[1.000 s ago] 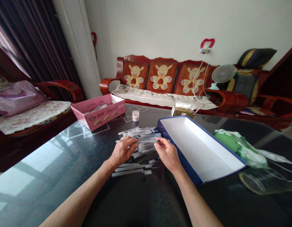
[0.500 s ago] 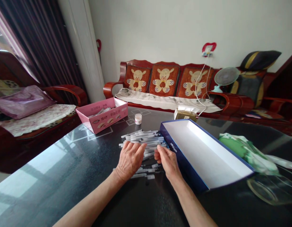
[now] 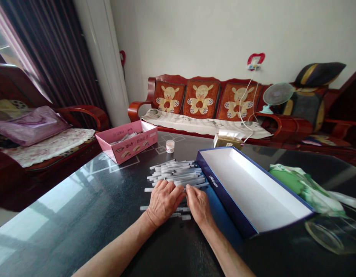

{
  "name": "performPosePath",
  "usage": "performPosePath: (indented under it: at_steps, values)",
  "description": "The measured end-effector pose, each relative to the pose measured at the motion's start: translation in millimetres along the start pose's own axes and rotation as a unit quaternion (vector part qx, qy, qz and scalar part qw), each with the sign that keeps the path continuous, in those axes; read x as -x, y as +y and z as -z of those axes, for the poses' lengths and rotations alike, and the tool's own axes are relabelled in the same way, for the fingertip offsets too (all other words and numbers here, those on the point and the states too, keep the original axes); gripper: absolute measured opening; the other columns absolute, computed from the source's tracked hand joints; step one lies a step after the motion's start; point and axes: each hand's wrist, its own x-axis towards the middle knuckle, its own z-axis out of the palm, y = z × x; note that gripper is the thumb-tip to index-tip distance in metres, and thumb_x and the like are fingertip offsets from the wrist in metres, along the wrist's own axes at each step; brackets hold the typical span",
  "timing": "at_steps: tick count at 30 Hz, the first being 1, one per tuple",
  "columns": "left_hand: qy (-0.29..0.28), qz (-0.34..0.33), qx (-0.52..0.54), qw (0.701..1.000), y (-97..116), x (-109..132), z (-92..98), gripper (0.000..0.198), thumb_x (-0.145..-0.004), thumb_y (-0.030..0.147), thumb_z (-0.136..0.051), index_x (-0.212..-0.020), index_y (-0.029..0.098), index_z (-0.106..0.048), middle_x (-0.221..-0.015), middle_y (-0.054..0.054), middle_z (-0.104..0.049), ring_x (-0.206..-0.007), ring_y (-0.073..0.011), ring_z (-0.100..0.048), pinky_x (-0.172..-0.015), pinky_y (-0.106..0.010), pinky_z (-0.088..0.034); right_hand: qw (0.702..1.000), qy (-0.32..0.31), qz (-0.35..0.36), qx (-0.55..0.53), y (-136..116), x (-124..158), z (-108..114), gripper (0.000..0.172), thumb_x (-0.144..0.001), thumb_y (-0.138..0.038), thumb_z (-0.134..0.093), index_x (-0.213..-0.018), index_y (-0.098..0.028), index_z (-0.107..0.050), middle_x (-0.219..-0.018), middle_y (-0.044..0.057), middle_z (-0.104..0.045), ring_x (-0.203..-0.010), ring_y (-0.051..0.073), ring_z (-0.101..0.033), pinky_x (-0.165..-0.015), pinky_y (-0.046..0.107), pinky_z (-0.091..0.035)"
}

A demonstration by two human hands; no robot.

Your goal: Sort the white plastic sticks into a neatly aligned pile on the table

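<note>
A heap of white pens with grey caps [image 3: 178, 173] lies on the dark glossy table [image 3: 80, 223], just left of an open blue box with a white inside [image 3: 216, 181]. My left hand [image 3: 163, 202] lies palm down on the near end of the heap, fingers curled together over a few pens. My right hand [image 3: 198, 206] is beside it, fingertips touching the left hand's and closed on the same pens. A few loose pens stick out from under both hands. What lies under my palms is hidden.
A pink carton [image 3: 128, 146] holding more pens stands at the far left, with a small white jar [image 3: 170, 146] and a tan box [image 3: 228, 140] behind the heap. A green-and-white bag [image 3: 299, 184] and a clear glass dish [image 3: 330, 231] lie right of the blue box. A red wooden sofa [image 3: 201, 100] stands beyond.
Both hands have drawn back toward me, from the middle of the heap to its near edge, and moved closer until their fingertips meet.
</note>
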Motion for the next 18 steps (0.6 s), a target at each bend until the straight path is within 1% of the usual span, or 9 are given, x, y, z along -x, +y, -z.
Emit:
performPosePath:
  at_steps: [9, 14, 18]
  values:
    - [-0.023, 0.006, 0.001, 1.000, -0.1, 2.2, -4.2, 0.026, -0.094, 0.037, -0.043, -0.086, 0.022, -0.062, -0.066, -0.002, -0.055, -0.063, -0.0153, -0.049, -0.061, -0.030, -0.032, 0.997, -0.012, 0.069, 0.033, 4.5, -0.6, 3.1, 0.042, -0.089, -0.044, -0.037, -0.054, -0.022, -0.039, -0.048, -0.004, -0.042, -0.050, 0.012, -0.038, -0.049, 0.024, -0.027]
    - [-0.032, 0.022, 0.020, 0.999, -1.5, 2.1, -6.8, 0.026, -0.094, 0.039, -0.042, -0.091, 0.021, -0.061, -0.066, -0.002, -0.058, -0.062, -0.0151, -0.053, -0.061, -0.029, -0.036, 0.995, -0.045, 0.084, 0.032, 5.7, -1.7, 5.9, 0.040, -0.092, -0.044, -0.035, -0.059, -0.022, -0.040, -0.053, -0.004, -0.043, -0.053, 0.012, -0.042, -0.052, 0.024, -0.030]
    - [-0.044, 0.027, 0.030, 0.998, -2.9, 2.0, -7.9, 0.025, -0.094, 0.038, -0.042, -0.095, 0.020, -0.059, -0.068, -0.002, -0.059, -0.064, -0.0153, -0.054, -0.062, -0.028, -0.037, 0.995, -0.042, 0.078, 0.053, 7.2, -2.5, 5.8, 0.040, -0.093, -0.044, -0.034, -0.060, -0.022, -0.039, -0.053, -0.004, -0.044, -0.053, 0.013, -0.043, -0.053, 0.024, -0.030]
